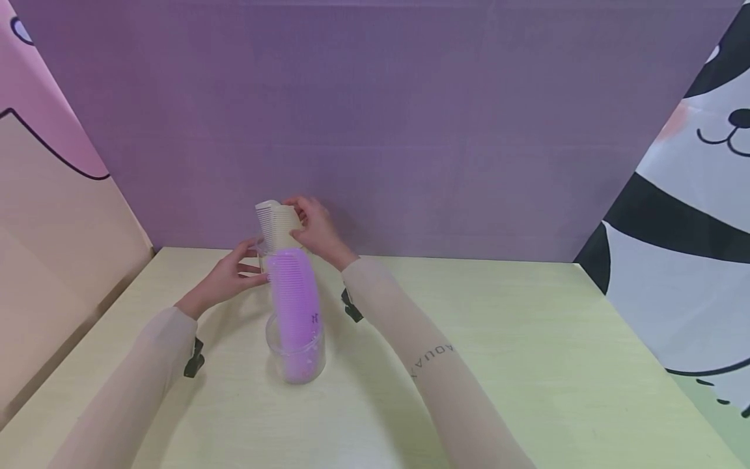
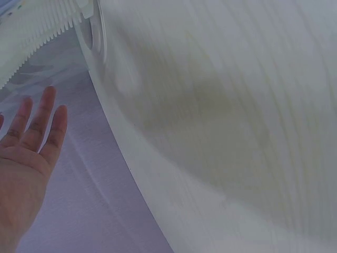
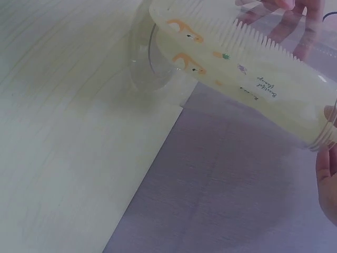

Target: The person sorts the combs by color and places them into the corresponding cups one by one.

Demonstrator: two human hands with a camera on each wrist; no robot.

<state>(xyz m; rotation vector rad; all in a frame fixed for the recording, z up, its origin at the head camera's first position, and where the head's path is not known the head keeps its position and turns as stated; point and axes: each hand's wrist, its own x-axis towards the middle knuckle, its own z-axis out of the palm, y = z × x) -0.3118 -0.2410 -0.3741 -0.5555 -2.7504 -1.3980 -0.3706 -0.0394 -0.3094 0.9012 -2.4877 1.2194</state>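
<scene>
Toward the back of the table stands a clear cup (image 3: 150,68) with cream combs (image 1: 286,225) rising out of it, their tops side by side. A printed animal pattern shows on them in the right wrist view. My right hand (image 1: 316,228) pinches the upper right edge of the cream comb, thumb in front and fingers behind. My left hand (image 1: 225,277) is at the cup's left side, its fingers spread and mostly straight in the left wrist view. Nearer me, a purple comb (image 1: 297,299) stands upright in another clear cup (image 1: 319,361), partly hiding the rear one.
The pale wooden table (image 1: 498,365) ends at a purple backdrop (image 1: 439,130) just behind the cups. A panda-printed panel (image 1: 697,293) stands at the right, and a pink and beige panel (image 1: 53,228) at the left.
</scene>
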